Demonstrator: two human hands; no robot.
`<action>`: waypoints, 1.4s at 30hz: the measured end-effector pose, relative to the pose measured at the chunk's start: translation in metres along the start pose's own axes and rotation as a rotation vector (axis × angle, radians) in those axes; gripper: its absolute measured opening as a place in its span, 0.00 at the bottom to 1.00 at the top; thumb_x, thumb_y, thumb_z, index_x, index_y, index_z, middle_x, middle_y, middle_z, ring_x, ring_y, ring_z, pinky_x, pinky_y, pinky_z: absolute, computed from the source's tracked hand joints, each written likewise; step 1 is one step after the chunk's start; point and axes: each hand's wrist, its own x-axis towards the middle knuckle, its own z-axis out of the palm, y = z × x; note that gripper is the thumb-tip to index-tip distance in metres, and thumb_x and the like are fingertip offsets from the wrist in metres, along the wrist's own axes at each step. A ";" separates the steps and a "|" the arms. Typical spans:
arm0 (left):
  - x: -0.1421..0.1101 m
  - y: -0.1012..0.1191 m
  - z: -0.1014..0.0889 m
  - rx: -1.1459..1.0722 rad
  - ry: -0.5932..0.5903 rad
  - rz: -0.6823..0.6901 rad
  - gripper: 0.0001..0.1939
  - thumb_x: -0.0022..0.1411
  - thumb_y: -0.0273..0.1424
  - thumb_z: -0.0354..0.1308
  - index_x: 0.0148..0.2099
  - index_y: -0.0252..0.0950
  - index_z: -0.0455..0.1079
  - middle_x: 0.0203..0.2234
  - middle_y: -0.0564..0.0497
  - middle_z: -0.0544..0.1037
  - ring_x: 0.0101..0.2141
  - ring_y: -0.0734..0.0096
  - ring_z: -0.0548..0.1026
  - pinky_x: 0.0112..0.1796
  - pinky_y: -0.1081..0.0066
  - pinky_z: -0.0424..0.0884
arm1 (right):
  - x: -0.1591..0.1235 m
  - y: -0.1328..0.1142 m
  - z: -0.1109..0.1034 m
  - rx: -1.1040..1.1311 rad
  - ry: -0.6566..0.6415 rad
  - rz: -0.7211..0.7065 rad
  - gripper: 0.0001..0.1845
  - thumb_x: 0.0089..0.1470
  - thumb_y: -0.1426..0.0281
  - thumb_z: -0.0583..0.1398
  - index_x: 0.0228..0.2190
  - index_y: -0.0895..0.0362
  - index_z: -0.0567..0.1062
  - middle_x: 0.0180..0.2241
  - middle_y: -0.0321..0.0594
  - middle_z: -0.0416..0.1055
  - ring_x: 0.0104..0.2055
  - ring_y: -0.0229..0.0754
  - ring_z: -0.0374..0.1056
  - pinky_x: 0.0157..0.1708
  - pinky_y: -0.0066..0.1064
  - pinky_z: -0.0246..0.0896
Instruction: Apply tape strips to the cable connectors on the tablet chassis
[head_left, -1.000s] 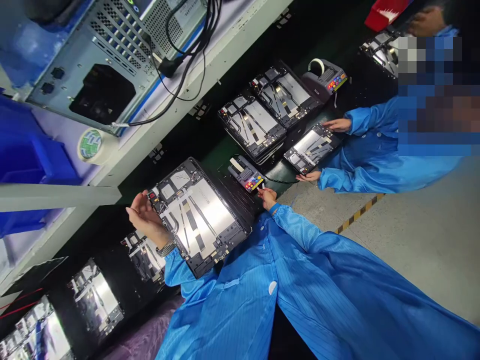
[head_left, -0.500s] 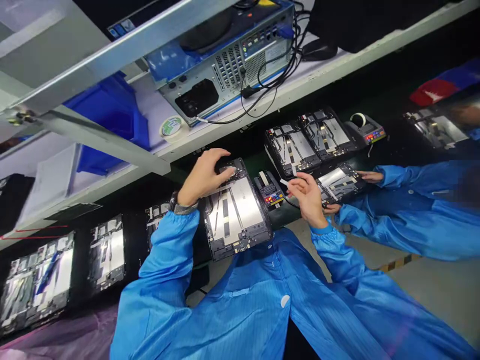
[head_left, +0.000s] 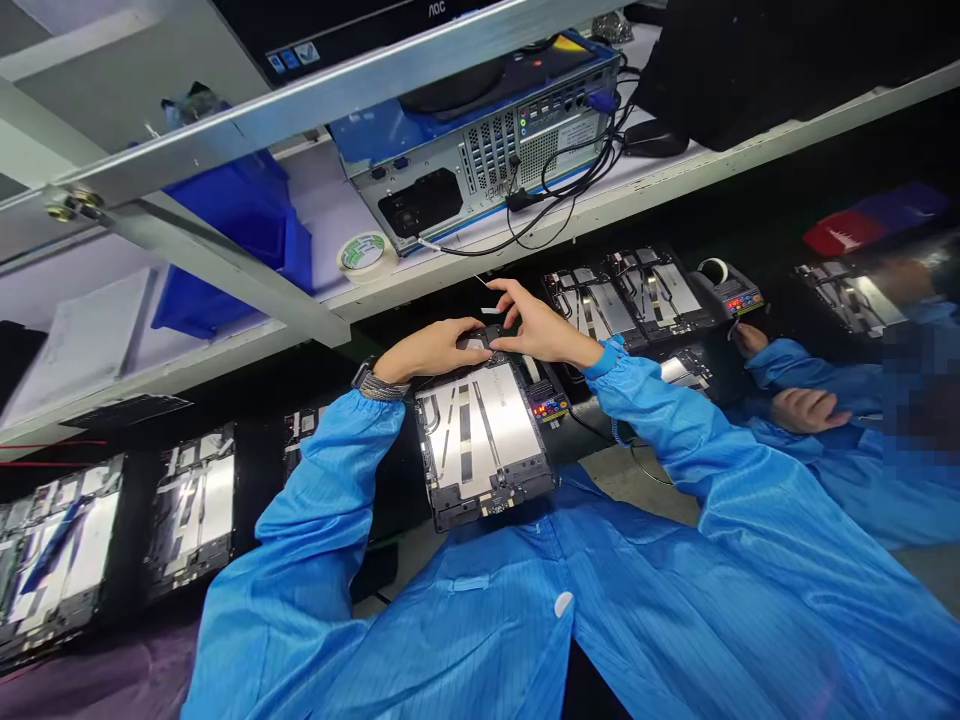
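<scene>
My left hand (head_left: 427, 351) and my right hand (head_left: 538, 328) meet over the far end of an opened tablet chassis (head_left: 476, 440), which shows a silver panel with black strips. Fingers of my left hand close on a small black part (head_left: 489, 335) at that end. My right hand's fingers spread above the same part, and I cannot tell whether they grip it. Just past my right wrist, a tester box with coloured buttons (head_left: 550, 406) is half hidden by my sleeve.
Several similar chassis (head_left: 626, 305) lie along the dark bench. A shelf above holds a computer case (head_left: 480, 165), a tape roll (head_left: 364, 256) and blue bins (head_left: 232, 240). A co-worker's hands (head_left: 806, 410) work at the right.
My right hand has left the tester area and joined my left at the tablet's far end. The view has swung, bringing the shelf and the tablet more level. The co-worker's hands have drawn back.
</scene>
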 end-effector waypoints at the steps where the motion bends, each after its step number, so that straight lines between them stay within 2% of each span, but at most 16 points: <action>1: 0.001 0.000 -0.001 0.010 -0.011 0.007 0.37 0.65 0.55 0.58 0.68 0.38 0.69 0.56 0.43 0.80 0.48 0.55 0.80 0.48 0.63 0.73 | 0.003 -0.002 -0.003 -0.044 -0.042 -0.001 0.50 0.50 0.70 0.72 0.68 0.51 0.56 0.53 0.44 0.65 0.43 0.44 0.70 0.47 0.46 0.75; 4: 0.002 0.002 -0.005 0.045 -0.035 0.025 0.37 0.65 0.55 0.58 0.67 0.37 0.70 0.54 0.42 0.82 0.46 0.54 0.81 0.46 0.63 0.73 | 0.007 -0.011 -0.012 -0.158 -0.119 -0.012 0.54 0.48 0.72 0.73 0.70 0.51 0.56 0.54 0.46 0.65 0.49 0.50 0.71 0.53 0.50 0.73; 7: 0.002 0.002 -0.008 0.072 -0.063 0.039 0.38 0.64 0.57 0.58 0.67 0.37 0.69 0.54 0.41 0.81 0.47 0.52 0.81 0.46 0.63 0.73 | 0.004 -0.017 -0.017 -0.220 -0.126 -0.018 0.54 0.49 0.72 0.74 0.70 0.50 0.57 0.56 0.47 0.65 0.54 0.54 0.71 0.57 0.52 0.71; 12: 0.003 -0.001 -0.009 0.040 -0.079 0.081 0.39 0.65 0.56 0.57 0.70 0.39 0.66 0.57 0.42 0.80 0.50 0.53 0.80 0.49 0.63 0.72 | -0.003 -0.015 -0.014 -0.194 -0.138 -0.003 0.52 0.53 0.71 0.71 0.71 0.50 0.54 0.54 0.45 0.66 0.45 0.47 0.71 0.50 0.47 0.75; 18: 0.006 -0.002 -0.008 0.013 -0.094 0.092 0.37 0.68 0.55 0.55 0.69 0.38 0.66 0.57 0.41 0.80 0.49 0.54 0.80 0.49 0.64 0.72 | -0.002 -0.016 -0.012 -0.169 -0.144 0.023 0.50 0.54 0.71 0.70 0.71 0.52 0.55 0.53 0.46 0.68 0.44 0.46 0.71 0.48 0.45 0.74; 23: 0.007 -0.003 -0.009 -0.030 -0.105 0.093 0.37 0.67 0.55 0.55 0.68 0.38 0.67 0.57 0.43 0.79 0.50 0.55 0.79 0.49 0.64 0.72 | -0.001 -0.019 -0.027 0.041 -0.026 0.101 0.40 0.56 0.73 0.68 0.66 0.54 0.61 0.43 0.39 0.72 0.33 0.38 0.69 0.38 0.35 0.73; 25: 0.008 -0.004 -0.010 -0.037 -0.101 0.082 0.36 0.66 0.55 0.56 0.68 0.39 0.68 0.57 0.43 0.79 0.50 0.55 0.79 0.49 0.65 0.72 | 0.001 -0.024 -0.034 0.134 -0.098 0.123 0.36 0.56 0.74 0.68 0.63 0.55 0.64 0.37 0.34 0.73 0.30 0.36 0.68 0.34 0.31 0.70; 27: 0.010 -0.003 -0.011 -0.037 -0.104 0.072 0.36 0.65 0.54 0.58 0.67 0.39 0.68 0.57 0.44 0.80 0.50 0.55 0.79 0.48 0.64 0.72 | 0.006 -0.031 -0.036 0.192 -0.224 0.144 0.34 0.54 0.75 0.69 0.60 0.55 0.67 0.32 0.31 0.73 0.28 0.35 0.69 0.31 0.28 0.68; 29: 0.011 -0.003 -0.012 -0.040 -0.119 0.070 0.35 0.64 0.54 0.58 0.66 0.39 0.70 0.55 0.45 0.81 0.48 0.56 0.80 0.47 0.64 0.72 | 0.012 -0.036 -0.033 0.195 -0.318 0.151 0.35 0.52 0.77 0.70 0.59 0.55 0.68 0.30 0.30 0.73 0.28 0.36 0.70 0.30 0.27 0.67; 32: 0.012 -0.003 -0.013 -0.065 -0.139 0.089 0.34 0.63 0.54 0.59 0.63 0.38 0.72 0.52 0.45 0.82 0.45 0.56 0.80 0.47 0.64 0.73 | 0.020 -0.039 -0.023 0.122 -0.380 0.146 0.38 0.50 0.79 0.69 0.61 0.55 0.66 0.27 0.28 0.74 0.28 0.37 0.70 0.30 0.27 0.65; 42: 0.011 -0.010 -0.010 -0.101 -0.113 0.113 0.34 0.63 0.55 0.59 0.63 0.38 0.72 0.53 0.44 0.82 0.48 0.55 0.80 0.49 0.63 0.73 | 0.020 -0.042 -0.006 -0.155 -0.325 0.118 0.46 0.50 0.79 0.72 0.65 0.55 0.62 0.26 0.27 0.75 0.29 0.41 0.73 0.33 0.30 0.65</action>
